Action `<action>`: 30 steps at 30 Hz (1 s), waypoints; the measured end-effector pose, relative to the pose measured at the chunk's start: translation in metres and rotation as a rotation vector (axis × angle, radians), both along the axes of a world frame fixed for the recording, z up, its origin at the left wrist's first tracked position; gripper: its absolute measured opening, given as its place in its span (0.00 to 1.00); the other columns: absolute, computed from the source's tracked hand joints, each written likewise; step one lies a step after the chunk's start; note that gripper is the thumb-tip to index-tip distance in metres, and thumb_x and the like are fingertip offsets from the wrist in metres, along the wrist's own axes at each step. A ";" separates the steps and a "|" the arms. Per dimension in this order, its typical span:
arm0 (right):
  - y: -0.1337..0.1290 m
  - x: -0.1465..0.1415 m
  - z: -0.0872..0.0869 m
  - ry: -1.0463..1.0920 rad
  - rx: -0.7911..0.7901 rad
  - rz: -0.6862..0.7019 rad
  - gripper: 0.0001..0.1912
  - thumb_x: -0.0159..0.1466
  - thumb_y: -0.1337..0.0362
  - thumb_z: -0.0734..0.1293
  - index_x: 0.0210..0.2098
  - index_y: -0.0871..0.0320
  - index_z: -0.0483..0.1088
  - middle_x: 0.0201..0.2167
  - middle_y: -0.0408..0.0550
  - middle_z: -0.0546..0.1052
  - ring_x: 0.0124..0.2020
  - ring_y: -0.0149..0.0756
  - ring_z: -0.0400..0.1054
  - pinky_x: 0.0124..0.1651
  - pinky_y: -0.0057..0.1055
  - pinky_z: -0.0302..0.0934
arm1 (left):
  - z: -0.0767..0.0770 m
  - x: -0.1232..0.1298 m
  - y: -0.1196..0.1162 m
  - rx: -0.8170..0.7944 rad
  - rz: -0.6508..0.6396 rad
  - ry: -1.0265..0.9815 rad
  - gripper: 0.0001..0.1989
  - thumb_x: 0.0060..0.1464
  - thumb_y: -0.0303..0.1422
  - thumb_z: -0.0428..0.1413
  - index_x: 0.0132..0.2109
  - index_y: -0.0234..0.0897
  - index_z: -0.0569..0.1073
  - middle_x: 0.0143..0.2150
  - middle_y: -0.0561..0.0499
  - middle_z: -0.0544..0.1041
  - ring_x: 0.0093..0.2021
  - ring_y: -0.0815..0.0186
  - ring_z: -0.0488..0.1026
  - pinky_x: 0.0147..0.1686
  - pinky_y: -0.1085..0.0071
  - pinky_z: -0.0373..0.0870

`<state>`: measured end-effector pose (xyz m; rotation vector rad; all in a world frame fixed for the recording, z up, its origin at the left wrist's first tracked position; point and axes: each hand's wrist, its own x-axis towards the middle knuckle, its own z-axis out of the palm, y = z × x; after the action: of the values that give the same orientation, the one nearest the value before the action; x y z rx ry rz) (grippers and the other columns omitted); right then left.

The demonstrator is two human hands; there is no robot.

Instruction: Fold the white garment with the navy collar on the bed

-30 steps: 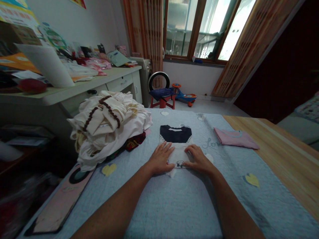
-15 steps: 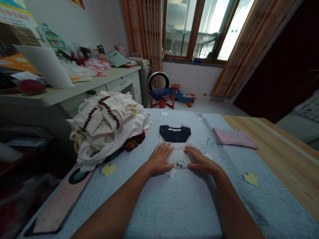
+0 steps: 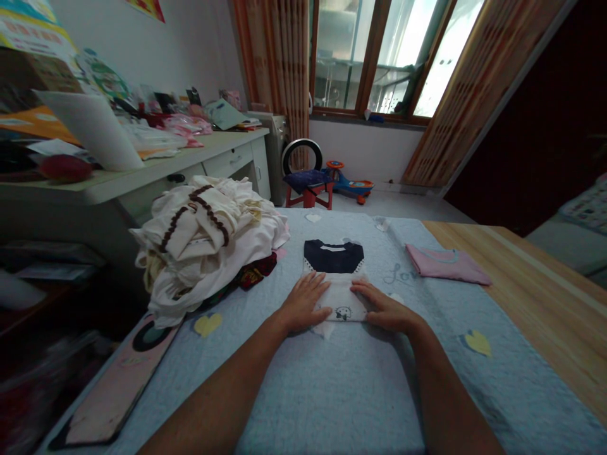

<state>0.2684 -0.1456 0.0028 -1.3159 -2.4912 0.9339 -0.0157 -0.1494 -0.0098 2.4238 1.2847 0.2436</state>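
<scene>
A small white shirt (image 3: 342, 292) with a dark navy collar area and a cartoon cat face lies folded in front of me. My left hand (image 3: 306, 304) rests flat on its left side, fingers apart. On its right edge lies my right hand (image 3: 383, 306), fingers stretched out and the palm down. Under the shirt spreads a light blue cloth (image 3: 327, 392) with heart shapes. To the right sits a folded pink garment (image 3: 446, 263), touched by neither hand. A heap of white and cream clothes (image 3: 213, 240) is piled at the left.
A pink flat board (image 3: 118, 385) with a dark ring lies along the cloth's left edge. Bare wooden tabletop (image 3: 531, 278) shows on the right. A cluttered desk (image 3: 227, 142) stands at the left. Beyond the table are a red stool (image 3: 309, 197) and a blue ride-on toy (image 3: 351, 184).
My right hand has shifted very slightly right along the shirt's edge. The left hand stays in place, and the camera view has tilted a little.
</scene>
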 end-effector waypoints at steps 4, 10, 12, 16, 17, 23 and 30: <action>-0.003 -0.017 -0.002 -0.052 0.192 -0.179 0.29 0.57 0.66 0.64 0.59 0.59 0.65 0.63 0.57 0.66 0.64 0.50 0.58 0.67 0.48 0.51 | -0.004 -0.002 0.001 0.041 0.013 -0.031 0.33 0.61 0.43 0.52 0.69 0.38 0.59 0.75 0.45 0.50 0.74 0.56 0.41 0.71 0.57 0.40; -0.008 -0.058 -0.008 -0.185 0.510 -0.365 0.15 0.64 0.69 0.60 0.49 0.60 0.71 0.50 0.56 0.74 0.52 0.48 0.65 0.56 0.44 0.57 | -0.006 0.000 -0.002 0.086 0.023 -0.026 0.33 0.59 0.41 0.53 0.69 0.37 0.58 0.74 0.45 0.52 0.74 0.56 0.43 0.71 0.56 0.42; -0.008 -0.066 -0.011 -0.172 0.562 -0.375 0.15 0.66 0.70 0.59 0.50 0.60 0.70 0.51 0.56 0.74 0.53 0.46 0.65 0.56 0.41 0.58 | -0.007 0.001 -0.003 0.094 0.032 -0.021 0.35 0.59 0.41 0.53 0.70 0.35 0.56 0.74 0.43 0.52 0.74 0.56 0.44 0.71 0.56 0.42; -0.008 -0.072 -0.016 -0.186 0.587 -0.382 0.13 0.67 0.71 0.58 0.48 0.60 0.70 0.50 0.56 0.73 0.52 0.43 0.65 0.56 0.36 0.58 | -0.012 0.001 -0.003 0.127 0.051 0.004 0.36 0.60 0.43 0.51 0.71 0.34 0.53 0.74 0.41 0.50 0.74 0.57 0.44 0.71 0.58 0.43; -0.008 -0.072 -0.017 -0.196 0.589 -0.388 0.13 0.67 0.71 0.59 0.49 0.60 0.70 0.51 0.56 0.73 0.53 0.43 0.64 0.56 0.35 0.58 | -0.013 0.002 -0.003 0.135 0.055 0.013 0.37 0.60 0.43 0.51 0.71 0.33 0.52 0.74 0.41 0.50 0.74 0.57 0.44 0.71 0.58 0.42; -0.008 -0.073 -0.021 -0.246 0.593 -0.414 0.16 0.67 0.69 0.60 0.53 0.62 0.68 0.56 0.58 0.70 0.57 0.45 0.63 0.60 0.37 0.56 | -0.011 0.003 -0.006 0.139 0.122 0.072 0.37 0.60 0.47 0.50 0.71 0.35 0.53 0.75 0.40 0.47 0.74 0.52 0.41 0.70 0.54 0.43; -0.008 -0.074 -0.021 -0.271 0.579 -0.420 0.19 0.67 0.67 0.60 0.56 0.62 0.67 0.58 0.59 0.69 0.60 0.45 0.61 0.63 0.37 0.54 | -0.005 0.004 -0.010 0.076 0.178 0.105 0.40 0.59 0.51 0.52 0.72 0.41 0.52 0.76 0.39 0.41 0.74 0.45 0.35 0.69 0.46 0.39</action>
<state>0.1949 -0.1531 -0.0186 -1.7098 -2.2455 -0.0610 -0.0117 -0.1592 -0.0146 2.4140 1.5679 0.2196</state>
